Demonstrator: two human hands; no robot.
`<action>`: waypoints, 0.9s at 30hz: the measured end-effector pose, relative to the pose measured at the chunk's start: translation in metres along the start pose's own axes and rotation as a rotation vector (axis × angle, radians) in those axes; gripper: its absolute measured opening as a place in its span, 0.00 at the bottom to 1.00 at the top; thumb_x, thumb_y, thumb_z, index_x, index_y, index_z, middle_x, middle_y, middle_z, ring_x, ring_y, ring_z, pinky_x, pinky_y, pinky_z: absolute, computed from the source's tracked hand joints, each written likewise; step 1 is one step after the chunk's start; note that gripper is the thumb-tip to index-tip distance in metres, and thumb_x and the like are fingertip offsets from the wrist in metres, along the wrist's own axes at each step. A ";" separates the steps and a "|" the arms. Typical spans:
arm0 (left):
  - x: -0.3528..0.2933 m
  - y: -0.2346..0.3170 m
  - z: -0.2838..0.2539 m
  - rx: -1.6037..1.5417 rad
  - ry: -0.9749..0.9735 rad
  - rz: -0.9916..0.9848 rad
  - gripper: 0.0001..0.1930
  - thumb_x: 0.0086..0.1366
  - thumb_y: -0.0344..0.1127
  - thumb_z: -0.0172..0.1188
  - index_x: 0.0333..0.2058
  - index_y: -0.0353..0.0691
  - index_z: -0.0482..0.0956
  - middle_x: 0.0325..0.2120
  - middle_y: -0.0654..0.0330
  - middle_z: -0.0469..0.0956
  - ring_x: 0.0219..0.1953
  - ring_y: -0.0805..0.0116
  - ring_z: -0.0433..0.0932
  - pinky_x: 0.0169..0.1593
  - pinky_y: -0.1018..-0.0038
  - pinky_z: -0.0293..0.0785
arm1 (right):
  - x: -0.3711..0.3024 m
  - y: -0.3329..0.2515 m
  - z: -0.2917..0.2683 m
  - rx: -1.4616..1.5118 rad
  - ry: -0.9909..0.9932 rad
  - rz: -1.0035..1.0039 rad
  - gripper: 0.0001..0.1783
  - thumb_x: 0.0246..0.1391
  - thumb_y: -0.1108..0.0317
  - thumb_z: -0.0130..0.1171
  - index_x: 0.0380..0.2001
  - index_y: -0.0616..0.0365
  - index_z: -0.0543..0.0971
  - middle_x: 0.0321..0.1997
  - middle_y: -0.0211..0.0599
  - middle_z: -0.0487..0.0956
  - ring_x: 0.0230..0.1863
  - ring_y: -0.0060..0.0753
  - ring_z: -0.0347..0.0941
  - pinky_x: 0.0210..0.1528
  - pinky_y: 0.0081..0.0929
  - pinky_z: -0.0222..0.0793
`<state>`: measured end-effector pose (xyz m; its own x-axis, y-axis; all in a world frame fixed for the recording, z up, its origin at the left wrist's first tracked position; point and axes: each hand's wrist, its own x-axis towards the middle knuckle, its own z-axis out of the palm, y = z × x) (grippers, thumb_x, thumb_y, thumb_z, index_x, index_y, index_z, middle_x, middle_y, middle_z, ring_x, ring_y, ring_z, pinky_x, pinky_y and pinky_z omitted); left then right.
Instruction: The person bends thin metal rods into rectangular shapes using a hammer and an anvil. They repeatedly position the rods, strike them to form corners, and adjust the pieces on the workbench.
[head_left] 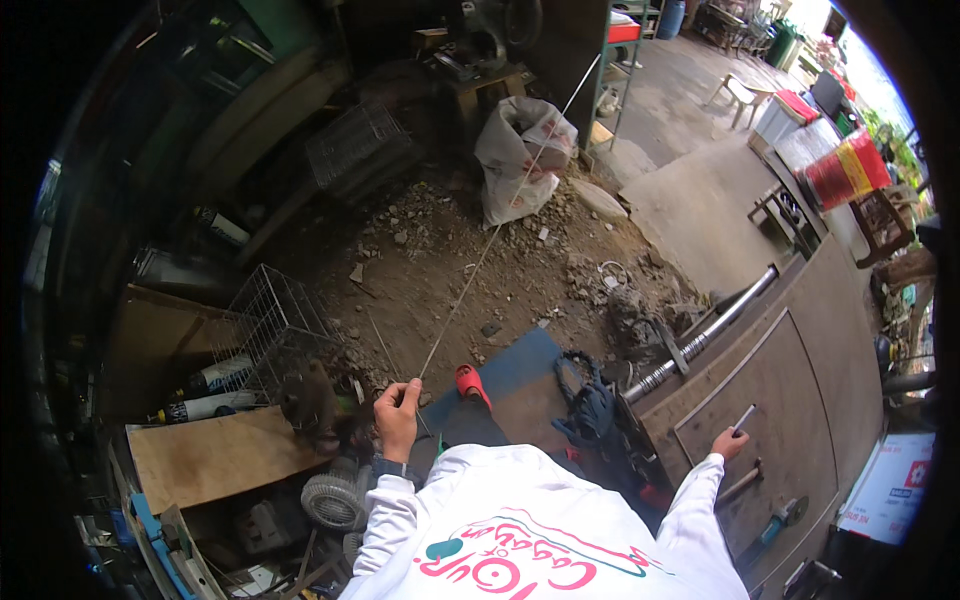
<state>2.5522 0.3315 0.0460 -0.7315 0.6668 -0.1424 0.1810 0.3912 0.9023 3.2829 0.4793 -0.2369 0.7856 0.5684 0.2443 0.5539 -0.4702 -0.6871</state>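
Note:
My left hand (397, 415) pinches the near end of a long thin rod (462, 292). The rod slants up and away to the right, passing in front of a white sack (517, 160). My right hand (731, 443) is over the brown tabletop (850, 370), closed on a short pale stick (745, 416) that points away from me; its exact kind is unclear. A thin light strip (735, 372) with a bend at its far end lies on the tabletop beyond that hand. Close by are a wooden handle (740, 481) and a teal-bodied tool with a disc (778, 527).
A metal bar clamp (700, 345) runs along the table's left edge. A dark blue bag (590, 405) lies below it. Rubble (420, 220) covers the ground ahead. At left are a wire cage (280, 325), a plywood sheet (215, 455) and a wheel (333, 500).

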 end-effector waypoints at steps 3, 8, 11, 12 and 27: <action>0.069 -0.009 0.035 -0.135 -0.187 -0.003 0.16 0.72 0.42 0.62 0.29 0.34 0.81 0.22 0.72 0.73 0.25 0.81 0.66 0.28 0.76 0.62 | -0.002 -0.011 -0.005 0.375 0.141 0.006 0.13 0.53 0.74 0.63 0.42 0.64 0.76 0.24 0.35 0.77 0.18 0.22 0.70 0.18 0.23 0.66; 0.151 -0.052 -0.001 -0.084 -0.058 0.010 0.14 0.72 0.41 0.62 0.41 0.34 0.83 0.33 0.64 0.78 0.31 0.74 0.74 0.35 0.74 0.70 | -0.208 -0.295 0.107 -0.294 -0.233 -0.555 0.13 0.52 0.59 0.67 0.33 0.57 0.83 0.39 0.49 0.81 0.42 0.56 0.76 0.44 0.48 0.73; 0.241 -0.046 -0.004 -0.035 -0.256 0.182 0.14 0.72 0.41 0.62 0.39 0.33 0.82 0.31 0.64 0.78 0.31 0.74 0.73 0.35 0.74 0.69 | -0.274 -0.489 0.112 0.720 -0.543 -0.174 0.22 0.57 0.49 0.67 0.39 0.58 0.85 0.34 0.41 0.83 0.36 0.34 0.79 0.43 0.35 0.75; 0.266 -0.043 -0.003 -0.016 -0.331 0.212 0.14 0.71 0.40 0.62 0.38 0.33 0.82 0.31 0.64 0.78 0.31 0.74 0.73 0.35 0.74 0.69 | -0.283 -0.534 0.099 0.694 -0.731 -0.152 0.23 0.61 0.47 0.64 0.41 0.58 0.85 0.30 0.37 0.82 0.34 0.30 0.78 0.42 0.32 0.74; 0.500 0.031 -0.189 0.019 -0.446 0.491 0.10 0.61 0.21 0.66 0.22 0.33 0.76 0.18 0.67 0.71 0.23 0.83 0.66 0.26 0.78 0.61 | -0.322 -0.828 -0.001 0.369 -0.321 -1.159 0.23 0.54 0.71 0.61 0.55 0.53 0.81 0.54 0.42 0.81 0.55 0.50 0.77 0.58 0.42 0.68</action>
<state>2.0681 0.5571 0.0793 -0.2193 0.9676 0.1254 0.4388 -0.0170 0.8984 2.5714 0.6845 0.2535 -0.2408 0.6828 0.6898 0.7216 0.6012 -0.3432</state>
